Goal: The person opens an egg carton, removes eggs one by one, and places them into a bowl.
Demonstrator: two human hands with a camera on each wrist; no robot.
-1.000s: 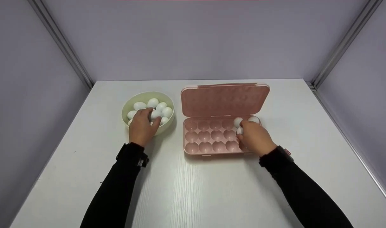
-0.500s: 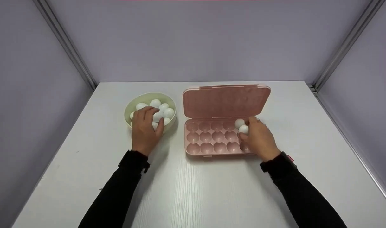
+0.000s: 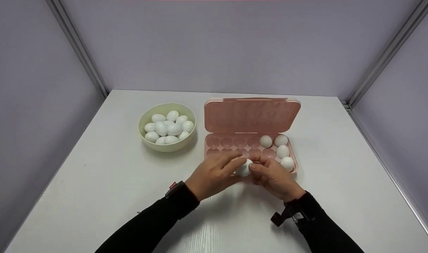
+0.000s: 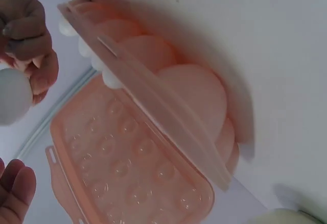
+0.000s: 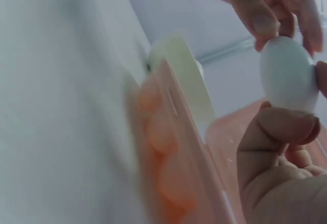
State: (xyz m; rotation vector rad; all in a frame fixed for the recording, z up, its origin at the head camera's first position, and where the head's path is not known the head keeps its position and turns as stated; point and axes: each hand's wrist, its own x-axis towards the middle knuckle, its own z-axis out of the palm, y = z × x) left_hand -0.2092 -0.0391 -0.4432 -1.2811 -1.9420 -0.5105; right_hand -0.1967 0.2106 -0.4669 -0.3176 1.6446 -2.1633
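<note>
In the head view my left hand (image 3: 214,174) and right hand (image 3: 275,177) meet at a white egg (image 3: 242,169), close over the front edge of a pink egg carton (image 3: 251,117). The right wrist view shows the egg (image 5: 288,76) with the right thumb (image 5: 294,124) curled under it and the left thumb (image 5: 263,22) and fingers at its other end. Right fingertips touch the egg (image 4: 13,99) in the left wrist view too. The carton's lid stands raised at the back. Several eggs sit in its right-hand cups, such as a front one (image 3: 287,164); the hands hide other cups.
Left of the carton stands a pale green bowl (image 3: 168,147) heaped with white eggs. Both are on a white table (image 3: 94,189), with grey walls (image 3: 214,45) at the back and sides.
My left hand has left the bowl and moved right to the held egg. My right hand has come left and nearer with the egg, uncovering the eggs in the carton's right cups.
</note>
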